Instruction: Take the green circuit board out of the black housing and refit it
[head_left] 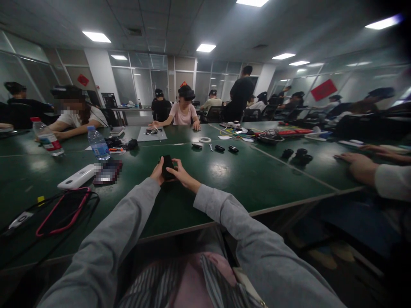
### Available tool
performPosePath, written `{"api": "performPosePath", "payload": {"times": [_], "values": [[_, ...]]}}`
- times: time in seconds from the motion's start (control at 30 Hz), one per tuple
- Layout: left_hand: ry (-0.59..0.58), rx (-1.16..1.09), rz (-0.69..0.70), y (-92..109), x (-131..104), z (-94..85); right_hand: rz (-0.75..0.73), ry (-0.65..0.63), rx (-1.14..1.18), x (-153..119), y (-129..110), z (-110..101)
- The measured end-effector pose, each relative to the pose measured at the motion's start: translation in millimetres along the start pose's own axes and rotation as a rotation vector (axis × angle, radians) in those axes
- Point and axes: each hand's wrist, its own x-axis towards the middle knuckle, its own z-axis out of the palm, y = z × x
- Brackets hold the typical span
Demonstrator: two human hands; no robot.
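Observation:
A black, flat rectangular object (167, 165), phone-like in shape, is held upright over the green table between my two hands. My left hand (157, 173) grips its left side, with the thumb along the edge. From the right, my right hand (184, 176) closes on it, its thumb across the lower front and its fingers at the right edge. The fingers behind the object are hidden, and its finer details are too dark to make out. Beyond my hands lie a small wrench (211, 147) and small black items (219, 148).
To the left are a water bottle (98, 143), a red-capped bottle (47, 137), a white device (77, 176), a pink-rimmed phone case (64, 211) and cables. A white ring (204, 140) lies farther back. Black parts (301, 157) sit right, near another person's hand (358, 164). Several people sit around.

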Motion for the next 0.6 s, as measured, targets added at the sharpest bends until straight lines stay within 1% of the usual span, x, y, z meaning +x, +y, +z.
{"api": "performPosePath", "payload": {"times": [0.13,0.2,0.27,0.33,0.37,0.4,0.43,0.47,0.5,0.53,0.57,0.6], "values": [[0.051,0.017,0.039,-1,4,-6.8,-0.04,-0.07,-0.177,-3,-1,1],[0.079,0.002,0.065,-1,5,-8.8,-0.069,-0.068,-0.279,-1,-1,0],[0.113,-0.017,0.078,-1,5,-10.2,-0.154,-0.021,-0.409,3,-3,-4],[0.131,-0.039,0.075,1,6,-12.2,-0.282,0.077,-0.499,8,-11,-12],[0.116,-0.052,0.071,2,7,-13.7,-0.339,0.141,-0.498,11,-17,-17],[0.083,-0.076,0.072,3,7,-15.4,-0.378,0.216,-0.449,14,-24,-24],[0.049,-0.103,0.08,4,8,-17.2,-0.388,0.288,-0.35,16,-30,-31],[0.034,-0.119,0.078,4,9,-18.9,-0.364,0.349,-0.21,18,-36,-39],[0.025,-0.131,0.07,5,10,-20.5,-0.302,0.379,-0.052,19,-40,-47],[0.02,-0.139,0.061,6,10,-21.6,-0.219,0.382,0.095,20,-43,-53],[0.021,-0.142,0.05,7,10,-22.4,-0.134,0.372,0.213,21,-44,-58],[0.023,-0.144,0.04,8,9,-22.9,-0.053,0.345,0.277,21,-43,-61]]}}
